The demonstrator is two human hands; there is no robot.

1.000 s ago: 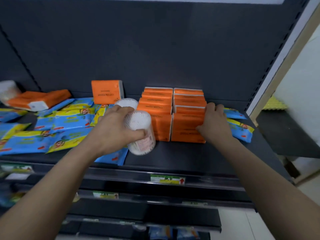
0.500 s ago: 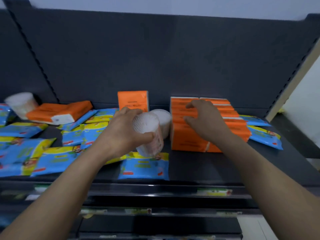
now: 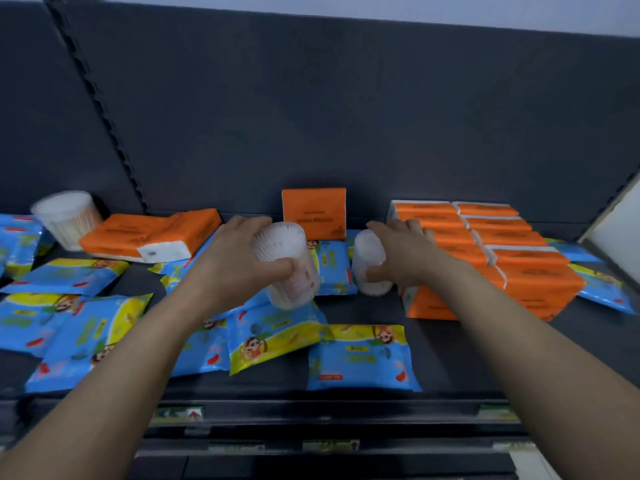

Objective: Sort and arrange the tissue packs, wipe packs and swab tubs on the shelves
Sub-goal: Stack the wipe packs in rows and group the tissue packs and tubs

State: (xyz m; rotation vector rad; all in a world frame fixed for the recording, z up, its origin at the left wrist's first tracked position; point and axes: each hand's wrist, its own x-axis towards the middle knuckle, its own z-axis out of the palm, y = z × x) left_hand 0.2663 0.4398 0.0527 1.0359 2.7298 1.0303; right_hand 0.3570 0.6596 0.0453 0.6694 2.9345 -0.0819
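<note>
The dark shelf (image 3: 450, 358) carries everything. At its right stands the block of orange tissue packs (image 3: 491, 258), packed in 2 rows, with 1 more orange pack (image 3: 313, 213) upright against the back panel and a flat pair (image 3: 152, 233) lying at the left. Blue wipe packs (image 3: 360, 358) lie scattered across the front and left. My left hand (image 3: 232, 268) has its grip closed around a swab tub (image 3: 291, 268), held tilted above the wipes. My right hand (image 3: 401, 254) grips a 2nd swab tub (image 3: 369, 261) just beside the orange block. A 3rd tub (image 3: 65, 216) stands far left at the back.
</note>
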